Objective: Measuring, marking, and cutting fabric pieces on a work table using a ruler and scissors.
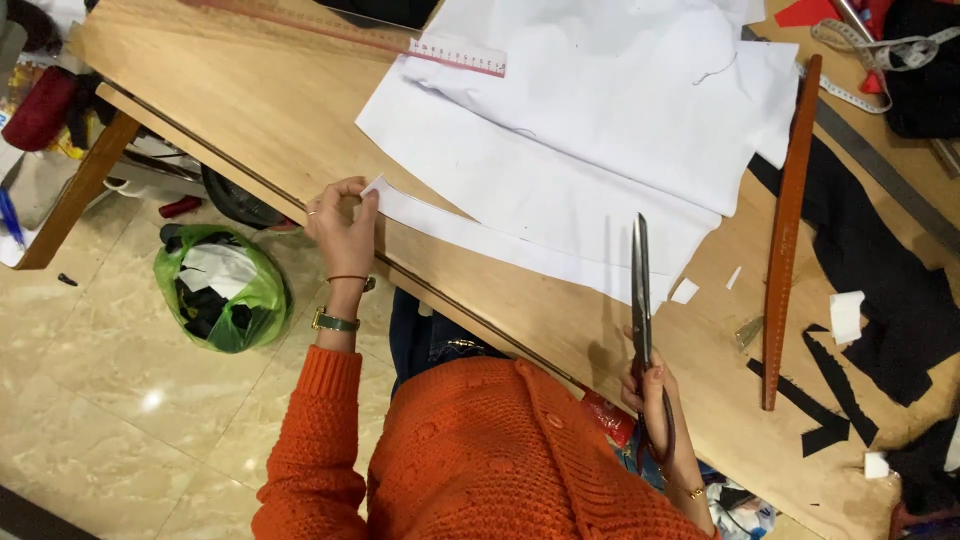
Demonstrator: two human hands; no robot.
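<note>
From where I watch, my left hand point(342, 228) pinches the end of a long white paper strip point(500, 243) on the wooden table point(270, 110), while my right hand point(652, 395) grips long steel scissors point(641, 300), closed blades resting at the strip's uncut far end.

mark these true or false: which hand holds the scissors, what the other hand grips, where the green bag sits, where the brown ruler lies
1. The right hand holds the long metal scissors. True.
2. The left hand grips a black fabric scrap. False: it pinches the end of the white paper strip.
3. The green plastic bag sits on the wooden table. False: it is on the floor.
4. The long brown wooden ruler lies right of the scissors. True.
</note>
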